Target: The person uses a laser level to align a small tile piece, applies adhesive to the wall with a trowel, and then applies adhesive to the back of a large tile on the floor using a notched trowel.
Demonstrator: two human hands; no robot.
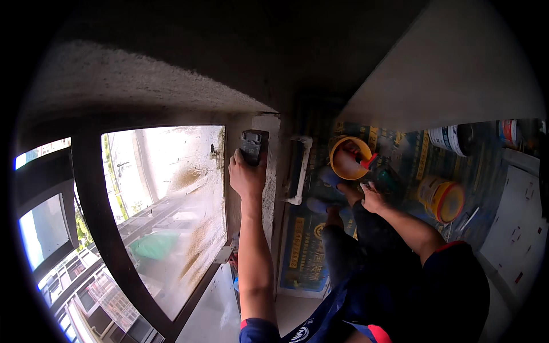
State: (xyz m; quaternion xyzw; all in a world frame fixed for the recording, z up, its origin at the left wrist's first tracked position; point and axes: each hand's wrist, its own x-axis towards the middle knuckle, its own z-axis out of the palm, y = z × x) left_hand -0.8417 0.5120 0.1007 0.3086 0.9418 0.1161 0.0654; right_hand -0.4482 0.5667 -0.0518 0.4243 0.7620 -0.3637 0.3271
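My left hand (247, 174) grips a dark grey block tool (253, 146) against the pale, rough vertical strip of wall (266, 123) beside the window. The window frame (86, 188) is dark, and its pane shows pale smears and brown marks. My right hand (373, 197) is down by my legs, fingers curled around or against something small and pale that I cannot make out. Just beyond it stands a yellow bucket (334, 163) with a red-handled tool (366, 162) resting in it.
Printed protective sheeting (303, 246) covers the floor under my feet. A white pipe (306, 154) runs along the wall's foot. A yellow tub (432, 194), pails (446, 140) and a pale board (509, 228) are at the right. A dark, shadowed surface fills the top.
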